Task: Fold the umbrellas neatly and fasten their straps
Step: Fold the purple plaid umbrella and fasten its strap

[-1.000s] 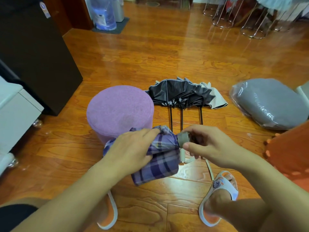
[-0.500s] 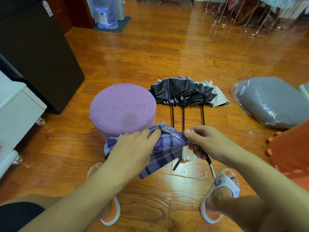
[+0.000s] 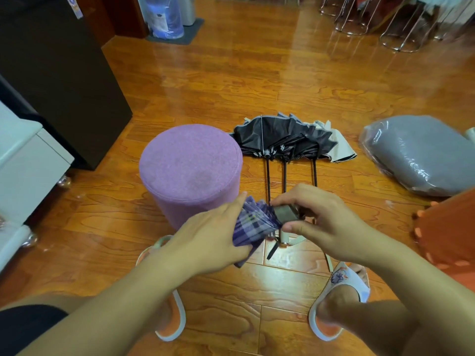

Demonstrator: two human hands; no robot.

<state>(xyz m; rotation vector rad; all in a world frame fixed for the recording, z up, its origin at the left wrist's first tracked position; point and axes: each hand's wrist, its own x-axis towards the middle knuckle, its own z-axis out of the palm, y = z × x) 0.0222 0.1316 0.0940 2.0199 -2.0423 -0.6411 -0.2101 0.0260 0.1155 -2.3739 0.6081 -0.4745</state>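
Umbrellas were split between hands and floor: a purple plaid umbrella [image 3: 253, 224] was held low over the wood floor [image 3: 257, 80], just in front of a purple stool [image 3: 190, 170], and three more black umbrellas [image 3: 288, 140] were laid on the floor beyond it, canopies bunched, shafts pointed at the person. Left hand [image 3: 213, 240] was wrapped over the plaid canopy, fingers curled across the pleats, probably so the folds were kept gathered while the other end was worked. Right hand [image 3: 321, 224] was closed on the grey handle [image 3: 286, 214], thumb below and fingers above, likely as an anchor for twisting or tightening the fabric. A dark strap [image 3: 273, 249] was seen hanging loose under the canopy, so fastening was judged not yet done; whether it belonged to the plaid one could not be confirmed, since the area was partly hidden by the hands. Remaining umbrellas were judged unfolded and queued in reach. A sticker on the dark cabinet [image 3: 64, 73] and a label on the water bottle [image 3: 162, 14] were noted, text too small to be read; no brand was legible anywhere.
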